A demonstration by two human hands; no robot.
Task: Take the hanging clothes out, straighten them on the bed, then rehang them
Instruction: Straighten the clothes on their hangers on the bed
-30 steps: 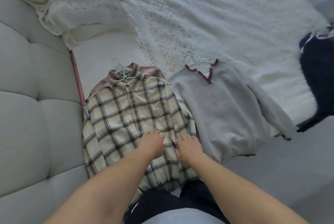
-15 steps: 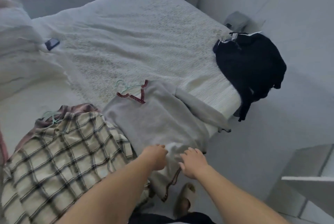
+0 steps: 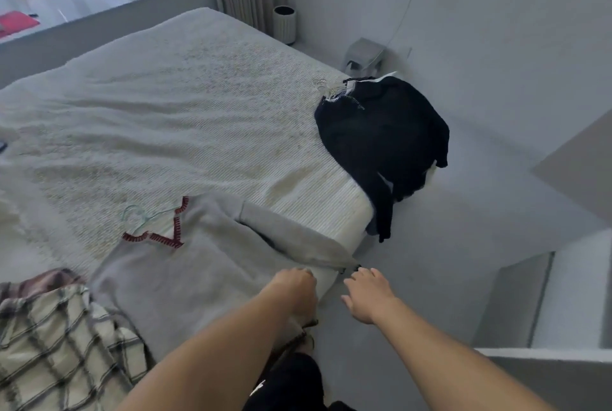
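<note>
Plaid shirt (image 3: 56, 341) at the bed's (image 3: 172, 125) near-left edge, cut off; grey sweater (image 3: 185, 281) beside it, red-trimmed, on a pale green hanger (image 3: 140, 218). Left hand (image 3: 293, 291) curled on its hem; right hand (image 3: 369, 294) loosely spread — now off the cloth, over floor. Black garment (image 3: 381, 139) draped over the corner, shape indistinct.

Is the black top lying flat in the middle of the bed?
No, the black top sits bunched at the bed's far corner, with part of it hanging down over the edge toward the floor.
</note>
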